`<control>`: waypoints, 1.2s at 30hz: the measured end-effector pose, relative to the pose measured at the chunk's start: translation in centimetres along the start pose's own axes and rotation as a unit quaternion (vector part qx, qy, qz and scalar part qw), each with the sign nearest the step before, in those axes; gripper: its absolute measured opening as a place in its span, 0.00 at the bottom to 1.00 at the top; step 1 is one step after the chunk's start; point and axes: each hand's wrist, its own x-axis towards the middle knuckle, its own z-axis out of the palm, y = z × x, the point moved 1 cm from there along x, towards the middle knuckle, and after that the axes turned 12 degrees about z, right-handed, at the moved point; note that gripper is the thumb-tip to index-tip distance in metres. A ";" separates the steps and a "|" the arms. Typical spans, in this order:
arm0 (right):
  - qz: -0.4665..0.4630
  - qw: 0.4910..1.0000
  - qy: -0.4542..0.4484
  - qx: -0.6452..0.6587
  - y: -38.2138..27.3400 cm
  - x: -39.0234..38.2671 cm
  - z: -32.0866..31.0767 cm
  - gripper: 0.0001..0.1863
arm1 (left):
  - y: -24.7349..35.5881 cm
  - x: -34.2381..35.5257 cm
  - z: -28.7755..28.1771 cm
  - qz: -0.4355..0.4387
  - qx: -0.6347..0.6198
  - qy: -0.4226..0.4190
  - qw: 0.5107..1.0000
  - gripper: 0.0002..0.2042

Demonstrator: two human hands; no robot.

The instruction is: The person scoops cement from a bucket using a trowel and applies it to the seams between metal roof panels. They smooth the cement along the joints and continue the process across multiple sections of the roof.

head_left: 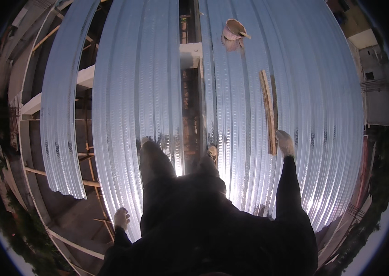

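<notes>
Close to my left side, my left hand (122, 217) wears a pale glove and hangs over the edge of a metal sheet. Its fingers are loosely bent, a little apart, with nothing seen in them. My right arm reaches forward, and my gloved right hand (285, 143) is closed at the near end of a long narrow wooden plank (266, 108). The fingertips meet the plank's right edge; the rest of the grip is hidden. The plank points away from me above the shiny ribbed metal sheeting (245, 165), with a dark reflection beside it.
A pinkish bowl-like container (234, 29) with a handle sticking out stands farther ahead on the sheeting. Between the sheets, a long gap (190, 96) shows a concrete beam and a drop below. Another sheet (61, 115) lies left, beside open framework with poles (91, 183).
</notes>
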 end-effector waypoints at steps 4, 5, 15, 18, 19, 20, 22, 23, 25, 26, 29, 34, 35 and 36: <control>0.044 0.994 -0.099 0.029 -14.1 0.5 11.2 0.27 | -0.7 -0.1 -0.4 0.263 0.364 -0.183 0.875 0.13; 0.027 0.995 -0.093 0.006 -15.9 0.9 13.3 0.26 | -0.2 1.5 0.9 0.379 0.452 -0.210 0.780 0.14; -0.086 0.965 -0.179 -0.174 -43.8 3.0 33.2 0.27 | 27.4 27.0 -0.6 0.159 -0.065 -0.025 0.985 0.30; -0.135 0.969 -0.132 -0.162 -51.9 4.1 34.7 0.26 | 36.7 30.0 -5.5 0.174 -0.081 0.000 0.981 0.27; -0.147 0.971 -0.120 -0.148 -54.2 4.1 35.4 0.26 | 39.2 30.9 -7.4 0.178 -0.079 0.005 0.981 0.27; -0.117 0.978 -0.111 -0.130 -55.7 3.3 35.6 0.26 | 41.2 31.3 -9.2 0.145 -0.072 0.014 0.987 0.26; -0.083 0.981 -0.117 -0.127 -57.2 0.9 35.0 0.27 | 45.7 32.2 -11.1 0.146 -0.065 0.007 0.987 0.25; -0.065 0.983 -0.121 -0.124 -57.0 -0.4 34.8 0.27 | 48.1 32.7 -11.8 0.147 -0.060 0.005 0.987 0.25; -0.026 0.985 -0.101 -0.137 -54.5 -3.2 34.9 0.23 | 54.3 33.4 -10.9 0.197 -0.069 -0.040 0.977 0.24; -0.035 0.976 -0.122 -0.178 -51.5 -3.9 34.5 0.22 | 58.2 33.7 -9.0 0.214 -0.061 -0.069 0.973 0.22; -0.261 0.847 -0.077 -0.457 -36.8 -5.9 29.5 0.18 | 70.3 32.1 0.9 0.326 -0.108 -0.253 0.904 0.20; 0.476 0.867 -0.133 -0.072 -36.7 -13.0 35.0 0.20 | 92.1 20.8 8.1 0.525 -0.053 -0.379 0.760 0.19; 0.497 0.855 -0.133 -0.071 -35.9 -12.8 34.0 0.23 | 95.3 17.6 9.6 0.541 -0.047 -0.433 0.719 0.19; 0.499 0.848 -0.149 -0.098 -36.0 -12.5 33.8 0.22 | 98.6 14.1 10.9 0.556 -0.037 -0.482 0.676 0.20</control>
